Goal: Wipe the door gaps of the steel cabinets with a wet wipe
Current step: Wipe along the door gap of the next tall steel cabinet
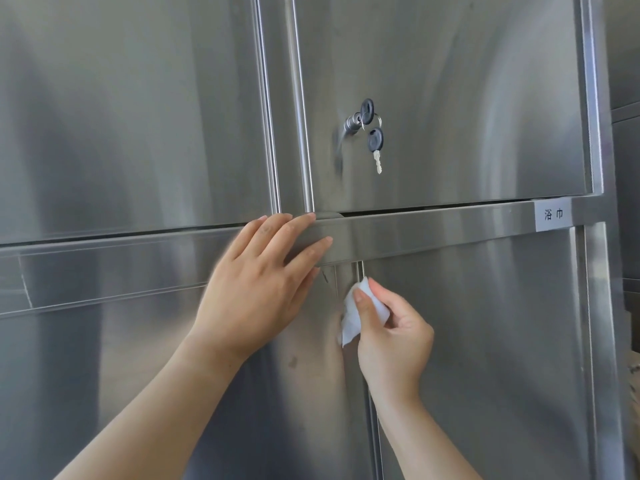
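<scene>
A steel cabinet (pixel 467 306) with upper and lower doors fills the view. My right hand (pixel 391 334) pinches a folded white wet wipe (pixel 360 306) and presses its tip against the vertical gap (pixel 361 268) between the two lower doors, just under the horizontal rail (pixel 433 233). My left hand (pixel 263 282) lies flat with straight fingers on the lower left door, its fingertips reaching onto the rail. The gap below the wipe is partly hidden by my right hand and wrist.
A lock with a key in it and a second key hanging from a ring (pixel 369 133) sits on the upper right door. A white label (pixel 553 214) is stuck on the rail at right. The upper doors meet at a vertical gap (pixel 289 116).
</scene>
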{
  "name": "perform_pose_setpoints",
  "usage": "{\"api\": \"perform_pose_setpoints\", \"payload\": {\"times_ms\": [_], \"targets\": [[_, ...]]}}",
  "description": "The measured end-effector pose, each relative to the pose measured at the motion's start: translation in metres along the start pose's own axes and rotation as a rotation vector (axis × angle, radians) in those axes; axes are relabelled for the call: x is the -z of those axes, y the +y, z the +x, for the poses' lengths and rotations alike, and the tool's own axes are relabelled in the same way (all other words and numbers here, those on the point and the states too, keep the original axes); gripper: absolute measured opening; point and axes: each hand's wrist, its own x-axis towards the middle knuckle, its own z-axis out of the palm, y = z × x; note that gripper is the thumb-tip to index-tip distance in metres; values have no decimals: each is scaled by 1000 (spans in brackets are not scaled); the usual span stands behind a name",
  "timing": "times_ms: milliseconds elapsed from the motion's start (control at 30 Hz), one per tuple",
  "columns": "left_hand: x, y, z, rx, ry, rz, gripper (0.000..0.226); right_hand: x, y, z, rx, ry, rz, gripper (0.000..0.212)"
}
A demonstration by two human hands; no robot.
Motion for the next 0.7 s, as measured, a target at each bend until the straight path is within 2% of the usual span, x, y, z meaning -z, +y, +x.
{"api": "perform_pose_setpoints", "payload": {"times_ms": [167,400,700], "targets": [[2,-1,1,-6,-16,7,28,15,5,-3,-15,-59,-73,28],[-1,33,-39,70,-136,96,39,20,6,-4,52,-77,-97,26],[0,32,-41,86,-147,123,39,6,-12,19,80,-130,-61,25]]}}
